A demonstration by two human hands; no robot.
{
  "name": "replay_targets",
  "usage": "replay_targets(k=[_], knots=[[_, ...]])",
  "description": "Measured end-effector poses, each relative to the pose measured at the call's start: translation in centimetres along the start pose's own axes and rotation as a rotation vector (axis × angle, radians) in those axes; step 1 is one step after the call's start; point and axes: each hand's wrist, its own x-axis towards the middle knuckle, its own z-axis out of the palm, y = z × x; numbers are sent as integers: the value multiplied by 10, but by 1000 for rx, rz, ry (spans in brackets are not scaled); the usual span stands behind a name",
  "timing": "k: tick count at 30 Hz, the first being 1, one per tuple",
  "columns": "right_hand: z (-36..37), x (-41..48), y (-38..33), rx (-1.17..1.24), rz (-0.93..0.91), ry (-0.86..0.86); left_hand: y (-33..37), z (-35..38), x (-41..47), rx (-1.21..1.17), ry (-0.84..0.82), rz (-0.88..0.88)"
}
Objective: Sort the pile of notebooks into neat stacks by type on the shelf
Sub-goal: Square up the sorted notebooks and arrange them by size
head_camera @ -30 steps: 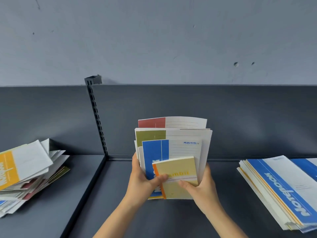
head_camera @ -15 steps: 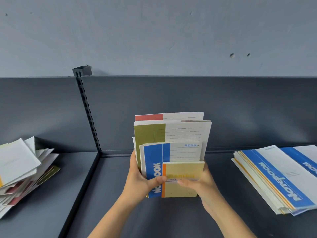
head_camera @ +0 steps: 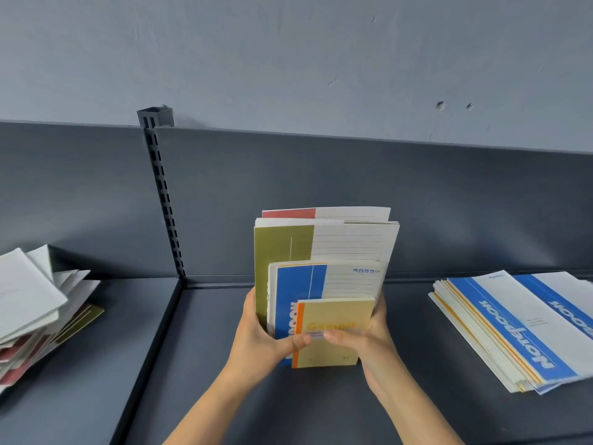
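Head view: a dark shelf [head_camera: 401, 412] is divided by a slotted upright [head_camera: 163, 200]. Well right of the upright, one neat stack [head_camera: 513, 332] of blue-striped notebooks is laid flat. Left of the upright, one loose pile [head_camera: 38, 309] is heaped. Just right of the upright, one bundle is held upright, with four covers counted: red notebook [head_camera: 288, 213], olive notebook [head_camera: 282, 245], blue notebook [head_camera: 298, 284] and small yellow notebook [head_camera: 337, 313] in front. Thinner ones are possibly hidden between. The bundle is clamped at its sides by the left hand [head_camera: 256, 342] and right hand [head_camera: 369, 338], both thumbs pressed on the front.
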Motion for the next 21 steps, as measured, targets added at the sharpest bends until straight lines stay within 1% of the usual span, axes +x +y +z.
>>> replay_targets(k=[3,6,10,13,15,17,18,21], knots=[[3,-1,-1,-48,1,22,-5,-2,5,77,52,-9],[-7,-8,2,-111,10,47,-9,-2,5,86,63,-19],[-16,-28,17,-260,7,231,-9,-3,5,82,51,-34],[-11,-40,22,-320,-13,328,-8,-2,6,92,49,-43],[-4,-46,18,-359,-71,385,-8,-3,6,98,45,-49],[0,-47,11,-377,-175,413,-7,-4,6,97,39,-54],[0,-46,8,-374,-196,420,-7,-4,6,97,36,-54],[-6,-42,1,-342,-174,416,-6,-4,6,97,33,-54]])
